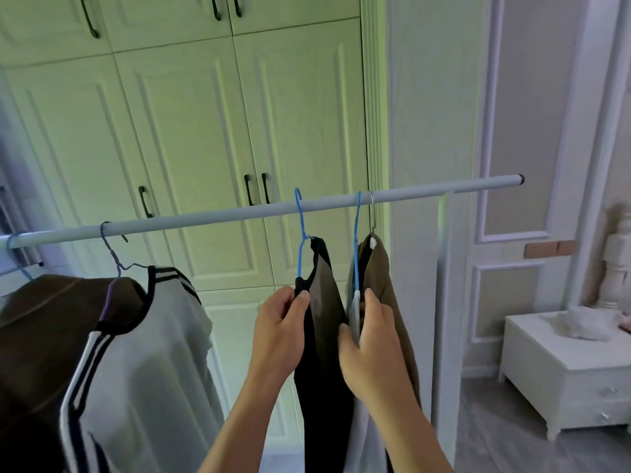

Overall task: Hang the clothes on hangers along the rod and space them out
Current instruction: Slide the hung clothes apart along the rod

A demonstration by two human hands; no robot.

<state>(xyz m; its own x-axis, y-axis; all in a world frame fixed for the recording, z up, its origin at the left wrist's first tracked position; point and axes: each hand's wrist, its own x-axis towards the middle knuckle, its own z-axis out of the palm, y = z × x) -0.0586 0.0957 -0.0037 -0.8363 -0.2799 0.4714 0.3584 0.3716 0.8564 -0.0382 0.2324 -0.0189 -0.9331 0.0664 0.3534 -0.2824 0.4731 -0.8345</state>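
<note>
A pale grey round rod point(211, 219) with a black cap on its right end crosses the view, the right end higher. Five hooks sit over it: at the far left a blue hook point(9, 241), near it a blue and purple wire hanger point(109, 249), well apart to the right a light blue wire hanger point(299, 261), then a second light blue hanger point(356, 264) with a thin silver metal hook point(374, 216) just beside it

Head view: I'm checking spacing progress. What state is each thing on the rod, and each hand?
Black garment, hung, left hand pinches it.
Pale garment, hung, right hand grips it.
Right-end brown garment, hung, touching the pale garment.
Striped shirt, hung, untouched.
Wardrobe doors, closed.
</note>
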